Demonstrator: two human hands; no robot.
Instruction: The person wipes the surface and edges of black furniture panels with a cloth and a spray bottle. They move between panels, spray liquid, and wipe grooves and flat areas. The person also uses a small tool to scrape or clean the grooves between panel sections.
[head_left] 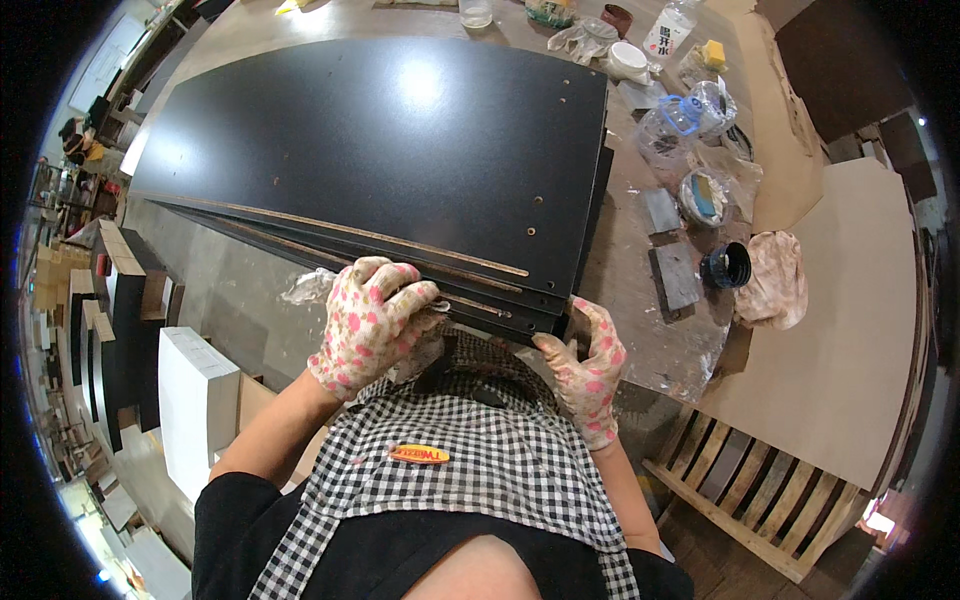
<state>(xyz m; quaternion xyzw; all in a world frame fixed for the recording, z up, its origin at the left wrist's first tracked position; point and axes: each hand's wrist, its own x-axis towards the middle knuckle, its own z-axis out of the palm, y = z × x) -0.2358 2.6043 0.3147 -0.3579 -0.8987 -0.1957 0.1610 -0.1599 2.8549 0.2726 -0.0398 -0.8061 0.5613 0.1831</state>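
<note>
A stack of black boards (380, 150) lies in front of me, with grooves and small drilled holes along the near and right edges. My left hand (368, 325), in a spotted pink-and-white glove, is closed at the near edge of the stack. Crumpled whitish cloth (310, 287) sticks out beside it, and more shows under the fingers. At the near right corner, my right hand (588, 370), gloved alike, pinches the edge of a board between thumb and fingers. The undersides of the boards are hidden.
The worktable (640, 345) carries grey sanding blocks (676, 276), a black round container (726, 266), a lined tub (703, 196), plastic bottles (672, 30) and a stained cloth (776, 280) on the right. A wooden pallet (760, 490) stands lower right; white panels (195, 400) stand left.
</note>
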